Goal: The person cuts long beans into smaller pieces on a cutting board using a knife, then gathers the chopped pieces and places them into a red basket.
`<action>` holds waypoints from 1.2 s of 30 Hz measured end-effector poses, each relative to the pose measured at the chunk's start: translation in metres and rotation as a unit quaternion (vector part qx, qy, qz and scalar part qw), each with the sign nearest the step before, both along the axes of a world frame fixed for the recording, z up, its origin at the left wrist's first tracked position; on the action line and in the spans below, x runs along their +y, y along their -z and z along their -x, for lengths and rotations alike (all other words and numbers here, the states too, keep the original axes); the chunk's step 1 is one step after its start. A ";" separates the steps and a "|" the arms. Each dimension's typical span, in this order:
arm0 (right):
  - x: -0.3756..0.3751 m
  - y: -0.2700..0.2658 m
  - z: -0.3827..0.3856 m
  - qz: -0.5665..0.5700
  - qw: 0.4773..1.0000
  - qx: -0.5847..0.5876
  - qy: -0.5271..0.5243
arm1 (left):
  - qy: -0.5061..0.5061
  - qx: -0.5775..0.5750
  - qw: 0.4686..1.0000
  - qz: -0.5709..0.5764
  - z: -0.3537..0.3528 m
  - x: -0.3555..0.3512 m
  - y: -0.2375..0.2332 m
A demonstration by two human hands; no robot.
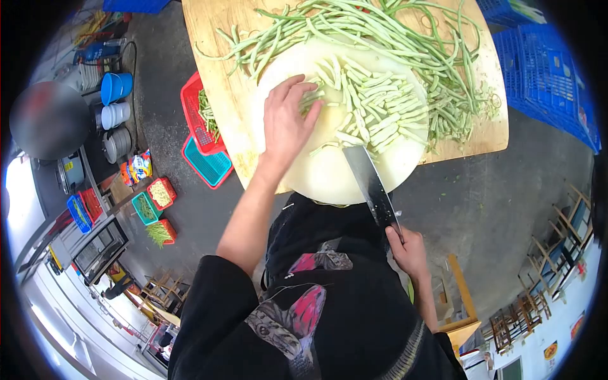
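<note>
My right hand (407,251) grips the handle of a cleaver (370,183), whose broad blade points up over the near edge of a round white cutting board (316,174). The blade tip lies close to a heap of cut long bean pieces (380,104) spread on the board. At the left side of the board my left hand (290,117) is cupped, thumb apart from the fingers, around a few cut pieces (310,98). Whole long beans (354,28) lie in a tangled pile along the board's far side, and shorter ones (453,117) heap up at its right.
The board rests on a wooden table (218,41). Left of it on the floor stand a red basket (193,111) with beans and a teal basket (209,166). Blue crates (544,82) stand at the right. Buckets (116,87) and small vegetable baskets (161,193) are further left.
</note>
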State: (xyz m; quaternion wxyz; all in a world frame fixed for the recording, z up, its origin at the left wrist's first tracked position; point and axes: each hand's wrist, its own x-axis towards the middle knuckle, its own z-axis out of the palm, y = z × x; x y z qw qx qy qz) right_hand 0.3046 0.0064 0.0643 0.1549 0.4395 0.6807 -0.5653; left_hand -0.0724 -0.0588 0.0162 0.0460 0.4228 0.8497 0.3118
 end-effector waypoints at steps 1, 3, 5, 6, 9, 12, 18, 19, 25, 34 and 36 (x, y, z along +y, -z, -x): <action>0.000 0.000 -0.001 -0.001 1.000 0.001 -0.002 | 0.022 -0.011 0.999 0.029 0.005 -0.005 -0.001; 0.002 0.001 0.000 -0.007 1.000 0.003 -0.008 | 0.039 0.000 0.998 0.050 0.011 -0.009 0.000; 0.003 0.000 0.000 -0.012 1.000 0.000 -0.016 | 0.044 -0.004 0.997 0.064 0.014 -0.015 0.005; 0.004 0.000 0.001 -0.011 1.000 -0.002 -0.016 | 0.029 -0.007 0.996 0.079 0.015 -0.017 0.005; 0.004 -0.002 0.002 -0.011 1.000 -0.006 -0.017 | -0.014 -0.029 0.994 0.107 0.010 -0.024 0.004; 0.004 -0.004 0.005 -0.021 1.000 0.000 -0.020 | -0.047 -0.044 0.996 0.066 0.004 -0.025 0.004; 0.004 -0.005 0.006 -0.019 1.000 -0.004 -0.016 | 0.087 0.028 0.996 -0.019 -0.010 0.014 -0.004; 0.004 -0.005 0.006 -0.018 1.000 -0.004 -0.014 | 0.093 0.013 0.995 -0.025 -0.013 0.020 -0.001; 0.001 -0.004 0.007 -0.022 1.000 0.004 -0.012 | 0.133 0.011 0.991 0.003 -0.011 0.026 0.003; 0.003 -0.003 0.008 -0.037 0.999 0.023 -0.012 | 0.068 0.029 0.997 -0.012 0.004 -0.005 0.015; 0.002 -0.004 0.006 -0.028 0.999 0.016 -0.011 | 0.040 -0.014 0.999 -0.024 0.004 -0.008 0.014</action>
